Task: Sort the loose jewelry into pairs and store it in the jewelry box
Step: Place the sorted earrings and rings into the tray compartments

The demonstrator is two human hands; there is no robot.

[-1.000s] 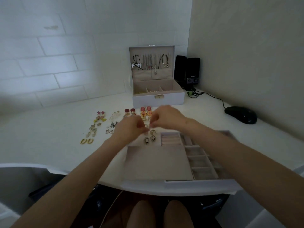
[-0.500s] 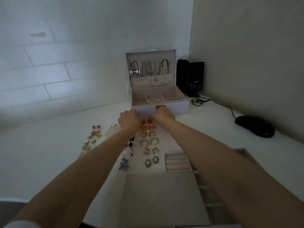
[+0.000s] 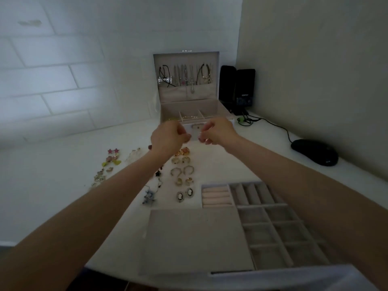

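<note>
The white jewelry box (image 3: 212, 131) stands open at the back, with necklaces hanging in its lid (image 3: 185, 75). My left hand (image 3: 169, 137) and my right hand (image 3: 218, 133) hover side by side in front of the box. Each has its fingertips pinched on a small piece, seemingly an earring, too small to make out. Below them, paired earrings lie in rows on the table: orange ones (image 3: 183, 151), gold hoops (image 3: 182, 171), black cameos (image 3: 184, 194), and pink stars (image 3: 113, 151). The grey removable tray (image 3: 270, 225) with its empty compartments sits near me at the right.
The flat grey tray cover (image 3: 195, 238) lies beside the tray. A black mouse (image 3: 315, 151) with its cable lies at the right, and black speakers (image 3: 237, 89) stand in the corner. The white table's curved front edge (image 3: 117, 267) is close to me.
Both hands moved from over the tray to the earrings by the box, then lifted slightly with pinched fingers. My view has shifted forward.
</note>
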